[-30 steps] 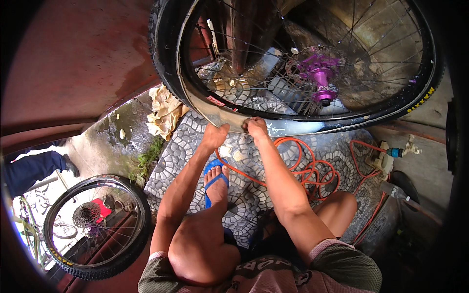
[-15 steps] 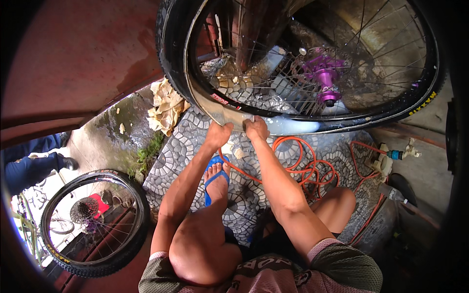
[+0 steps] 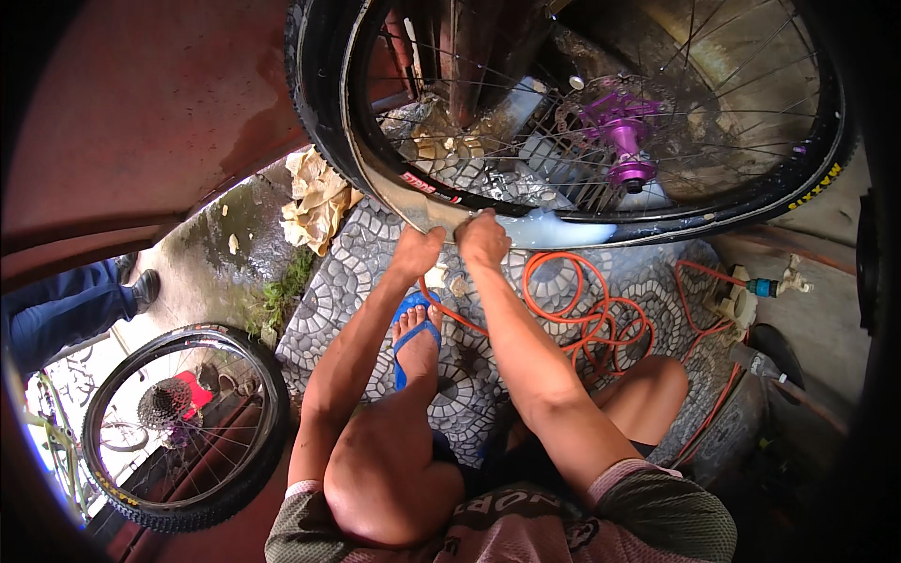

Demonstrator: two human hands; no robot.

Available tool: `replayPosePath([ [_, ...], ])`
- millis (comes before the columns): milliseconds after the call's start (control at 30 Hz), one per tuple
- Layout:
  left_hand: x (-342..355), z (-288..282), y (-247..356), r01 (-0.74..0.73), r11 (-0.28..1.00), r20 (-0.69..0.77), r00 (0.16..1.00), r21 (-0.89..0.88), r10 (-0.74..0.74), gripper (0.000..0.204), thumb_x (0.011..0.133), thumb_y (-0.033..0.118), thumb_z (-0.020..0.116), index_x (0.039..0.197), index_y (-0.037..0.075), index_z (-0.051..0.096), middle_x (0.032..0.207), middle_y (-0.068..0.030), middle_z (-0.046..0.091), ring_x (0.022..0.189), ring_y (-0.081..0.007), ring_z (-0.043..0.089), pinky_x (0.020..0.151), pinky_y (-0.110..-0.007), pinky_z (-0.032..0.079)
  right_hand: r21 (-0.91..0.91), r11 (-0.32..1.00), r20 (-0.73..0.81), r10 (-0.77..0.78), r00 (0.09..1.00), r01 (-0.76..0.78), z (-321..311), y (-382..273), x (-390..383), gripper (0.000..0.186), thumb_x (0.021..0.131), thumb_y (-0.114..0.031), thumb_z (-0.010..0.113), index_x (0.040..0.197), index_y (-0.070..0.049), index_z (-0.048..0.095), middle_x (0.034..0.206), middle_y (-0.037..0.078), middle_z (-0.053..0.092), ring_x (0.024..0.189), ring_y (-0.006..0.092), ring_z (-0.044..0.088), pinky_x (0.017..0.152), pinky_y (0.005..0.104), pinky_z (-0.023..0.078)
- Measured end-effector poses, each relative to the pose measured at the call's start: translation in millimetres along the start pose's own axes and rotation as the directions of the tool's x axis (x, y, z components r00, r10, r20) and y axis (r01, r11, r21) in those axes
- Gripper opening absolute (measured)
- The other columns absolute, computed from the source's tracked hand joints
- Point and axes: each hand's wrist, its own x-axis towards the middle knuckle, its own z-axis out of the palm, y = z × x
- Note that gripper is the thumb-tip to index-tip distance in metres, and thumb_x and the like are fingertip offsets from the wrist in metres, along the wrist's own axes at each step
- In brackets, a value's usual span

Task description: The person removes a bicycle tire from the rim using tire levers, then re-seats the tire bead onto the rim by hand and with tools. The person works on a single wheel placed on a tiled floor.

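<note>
Grey stone mosaic floor (image 3: 349, 272) | round spoked wheel (image 3: 623, 137) | hands (image 3: 483, 240) gripping its rubber tire (image 3: 319, 103)

So I've got this wheel (image 3: 648, 224) tilted up in front of me, its top running out of view. Thin dark spokes, and a bright purple hub (image 3: 627, 141) with the axle end angled down my way. Rim (image 3: 507, 208) is black with a red and white decal (image 3: 418, 182). The tire (image 3: 314, 122) is black and knobby, yellow lettering over on the right. Its edge is off the rim where I'm holding it, so you can see the tan inside, with milky white liquid (image 3: 568, 231) pooled at the bottom.
</note>
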Motion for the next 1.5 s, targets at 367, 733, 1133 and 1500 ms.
replayPosePath([
  [367,5,1,-5,-0.008,0.999,0.000,1.000,-0.044,0.008,0.036,0.093,0.009,0.055,0.126,-0.004,0.064,0.115,-0.0128,0.070,0.106,-0.0216,0.061,0.096,-0.037,0.050,0.195,0.979,-0.060,0.065,0.996,-0.052,4,-4,-1,0.043,0.085,-0.023,0.077,0.117,0.002,0.065,0.109,0.028,0.075,0.110,0.0429,0.072,0.099,0.0481,0.054],
  [733,8,6,-9,0.023,0.999,-0.042,0.999,-0.048,-0.025,0.041,0.092,0.010,0.057,0.130,-0.004,0.063,0.122,-0.0153,0.069,0.112,-0.0251,0.061,0.101,-0.039,0.048,0.236,0.964,0.258,0.056,0.965,-0.119,10,11,43,0.044,0.084,-0.027,0.069,0.108,0.009,0.075,0.113,0.033,0.073,0.116,0.0429,0.071,0.098,0.0459,0.054],
  [1133,7,3,-6,0.045,0.995,-0.030,0.999,0.094,-0.042,0.041,0.092,0.023,0.055,0.126,0.002,0.067,0.122,-0.0272,0.069,0.117,-0.0427,0.063,0.102,-0.046,0.049,0.115,0.977,-0.147,-0.162,0.976,0.179,27,14,-1,0.028,0.085,-0.023,0.071,0.101,-0.001,0.079,0.110,0.026,0.076,0.111,0.0459,0.068,0.096,0.0499,0.055],
  [1500,6,5,-2,0.012,0.979,0.048,0.999,0.201,-0.022,0.043,0.092,0.026,0.057,0.127,0.003,0.066,0.123,-0.0318,0.068,0.121,-0.0490,0.061,0.104,-0.049,0.050,0.100,0.995,0.078,0.008,0.997,-0.016,11,14,22,0.036,0.081,-0.025,0.075,0.102,0.004,0.078,0.111,0.032,0.073,0.110,0.0461,0.071,0.094,0.0505,0.057],
])
